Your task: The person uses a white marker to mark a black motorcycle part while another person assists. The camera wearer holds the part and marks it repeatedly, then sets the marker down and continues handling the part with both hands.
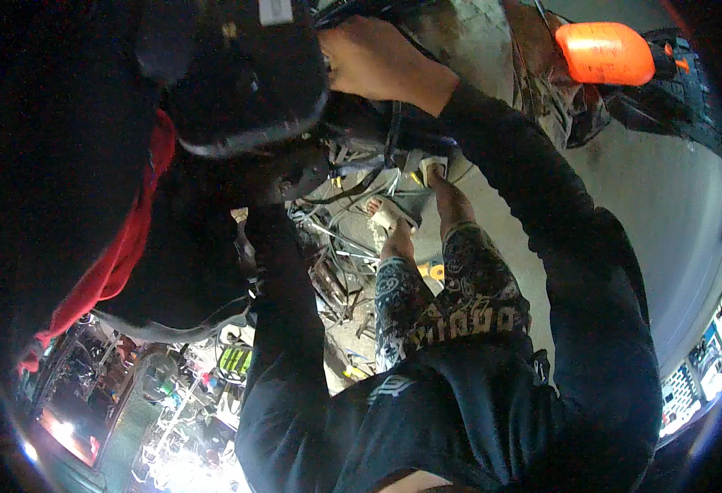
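Note:
A large black rounded housing (246,90), with a pale label near its top, fills the upper left of the view. My right hand (386,64) is at its right side, fingers curled and closed. Their tips are hidden against the housing's edge, and what they grip cannot be made out. My left forearm (283,287), in a black sleeve, reaches up into the shadow beneath the housing. The left hand itself is lost in the dark there. Dark brackets and cables (394,135) run just below my right wrist.
A bright orange lamp lens (606,53) on a black mount stands out at the upper right. Red cloth (123,255) hangs down the left side. Tangled cables and metal parts (336,271) lie on the floor beside my sandalled feet (390,215). Brightly lit clutter (188,411) is at lower left.

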### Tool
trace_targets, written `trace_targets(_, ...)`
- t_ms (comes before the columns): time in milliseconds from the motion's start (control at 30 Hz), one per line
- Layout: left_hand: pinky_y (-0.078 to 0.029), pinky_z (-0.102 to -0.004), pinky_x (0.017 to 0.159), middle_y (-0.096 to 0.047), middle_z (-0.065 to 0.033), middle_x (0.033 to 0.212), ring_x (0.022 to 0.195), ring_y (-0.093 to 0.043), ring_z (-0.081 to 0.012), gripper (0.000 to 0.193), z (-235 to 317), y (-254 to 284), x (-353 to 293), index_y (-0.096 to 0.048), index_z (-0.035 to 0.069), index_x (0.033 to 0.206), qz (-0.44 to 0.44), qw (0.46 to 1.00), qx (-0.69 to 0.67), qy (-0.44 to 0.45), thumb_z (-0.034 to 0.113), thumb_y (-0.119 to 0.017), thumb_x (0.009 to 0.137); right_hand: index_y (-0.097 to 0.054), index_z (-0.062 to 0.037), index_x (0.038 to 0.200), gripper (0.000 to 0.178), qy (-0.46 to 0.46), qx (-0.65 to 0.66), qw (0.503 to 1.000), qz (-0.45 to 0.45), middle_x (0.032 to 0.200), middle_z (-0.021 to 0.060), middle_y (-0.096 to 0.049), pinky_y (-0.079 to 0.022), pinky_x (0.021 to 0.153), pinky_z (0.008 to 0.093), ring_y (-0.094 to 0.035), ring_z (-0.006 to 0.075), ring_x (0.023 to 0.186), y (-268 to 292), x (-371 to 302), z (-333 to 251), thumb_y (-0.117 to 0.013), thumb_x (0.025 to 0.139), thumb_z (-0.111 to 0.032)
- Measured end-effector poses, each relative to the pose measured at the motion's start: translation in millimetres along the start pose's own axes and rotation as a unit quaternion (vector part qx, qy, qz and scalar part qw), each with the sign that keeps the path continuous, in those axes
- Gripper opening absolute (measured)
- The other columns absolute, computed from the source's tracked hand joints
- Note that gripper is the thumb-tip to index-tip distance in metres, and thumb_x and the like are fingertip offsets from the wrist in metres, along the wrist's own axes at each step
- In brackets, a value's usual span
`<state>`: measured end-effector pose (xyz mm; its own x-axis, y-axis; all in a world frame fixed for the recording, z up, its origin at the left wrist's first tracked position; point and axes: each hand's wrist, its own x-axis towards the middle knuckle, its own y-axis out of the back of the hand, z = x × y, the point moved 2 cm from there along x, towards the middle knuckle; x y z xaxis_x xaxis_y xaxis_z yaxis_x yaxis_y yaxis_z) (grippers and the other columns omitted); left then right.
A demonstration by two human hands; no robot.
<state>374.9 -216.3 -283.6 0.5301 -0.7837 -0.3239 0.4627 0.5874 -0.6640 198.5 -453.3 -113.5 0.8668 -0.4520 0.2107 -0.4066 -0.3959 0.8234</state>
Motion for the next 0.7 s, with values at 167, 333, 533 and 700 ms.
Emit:
trace_targets(167, -0.043, -0.0414, 0.106, -0.057, -0.0064, 0.138, 0.123, -0.055, -0.0250, 0.043, -7, 4, -2, -0.055, 0.009, 0.135, -0.002, 1.000, 0.003, 0.010, 0.033, -0.056, 0.100, -0.067, -0.0090, 0.097, 0.027, 0.013, -0.035, 0.998, 0.046, 0.084, 0.0155, -0.070, -0.056, 0.071, 0.0482, -0.070, 0.0361, 0.084, 7, -12, -10, -0.076, 0.076, -0.024)
trace_targets(333, -0.042, -0.0414, 0.106, -0.057, -0.0063, 0.138, 0.122, -0.055, -0.0250, 0.043, -13, 8, -2, -0.055, 0.009, 0.135, -0.001, 1.000, 0.007, 0.018, 0.033, -0.057, 0.099, -0.061, -0.0033, 0.105, 0.031, 0.013, -0.038, 0.999, 0.022, 0.082, 0.0142, -0.066, -0.054, 0.065, 0.0434, -0.068, 0.0299, 0.075, 12, -18, -13, -0.076, 0.082, -0.018)
trace_targets(533, -0.042, -0.0414, 0.106, -0.058, -0.0063, 0.137, 0.122, -0.055, -0.0249, 0.043, -16, 14, 7, -0.056, 0.009, 0.135, -0.016, 1.000, 0.007, 0.025, 0.032, -0.058, 0.099, -0.061, -0.0023, 0.105, 0.031, -0.006, -0.043, 0.998, 0.049, 0.082, 0.0147, -0.066, -0.053, 0.064, 0.0433, -0.067, 0.0306, 0.074, 5, -24, -15, -0.077, 0.081, -0.015)
trace_targets(700, -0.041, -0.0414, 0.106, -0.058, -0.0062, 0.137, 0.122, -0.055, -0.0249, 0.043, -26, 17, 0, -0.056, 0.009, 0.135, -0.016, 0.999, 0.005, 0.028, 0.032, -0.058, 0.098, -0.061, -0.0026, 0.109, 0.034, 0.026, -0.041, 0.997, 0.052, 0.083, 0.0153, -0.066, -0.053, 0.065, 0.0441, -0.067, 0.0306, 0.075, 13, -30, -20, -0.076, 0.081, -0.016)
